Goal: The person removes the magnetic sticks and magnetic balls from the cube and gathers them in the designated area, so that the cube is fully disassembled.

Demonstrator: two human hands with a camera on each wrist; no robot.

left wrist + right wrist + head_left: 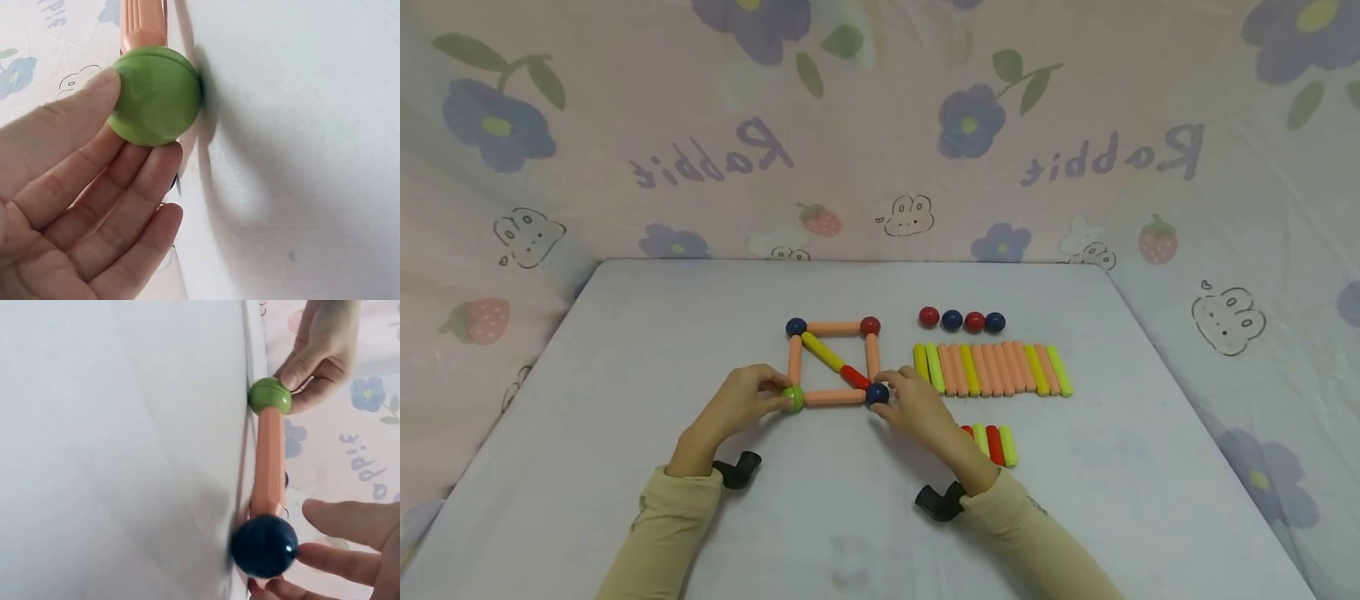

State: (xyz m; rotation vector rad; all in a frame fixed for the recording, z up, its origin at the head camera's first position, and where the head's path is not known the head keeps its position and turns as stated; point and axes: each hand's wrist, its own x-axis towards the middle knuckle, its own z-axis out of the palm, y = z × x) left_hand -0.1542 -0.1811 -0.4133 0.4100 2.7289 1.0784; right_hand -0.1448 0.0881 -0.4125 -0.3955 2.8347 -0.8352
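Observation:
A flat square frame of balls and sticks lies on the white table [820, 500]. My left hand [747, 398] pinches the green ball [156, 97] at its near left corner, thumb on one side and fingers on the other. At the near right corner, my right hand [921, 408] has its fingers around the dark blue ball [265, 546]; a fingertip touches it while the thumb stands apart. An orange stick [835, 398] joins these two balls. A diagonal of a yellow stick [822, 352] and a red stick [854, 377] crosses the frame towards another blue ball [796, 327].
A red ball [870, 326] forms the far right corner. Several loose balls [952, 320] sit in a row behind a line of orange, yellow and green sticks [992, 369]. Short red and green sticks [996, 446] lie beside the right forearm, partly covered by it.

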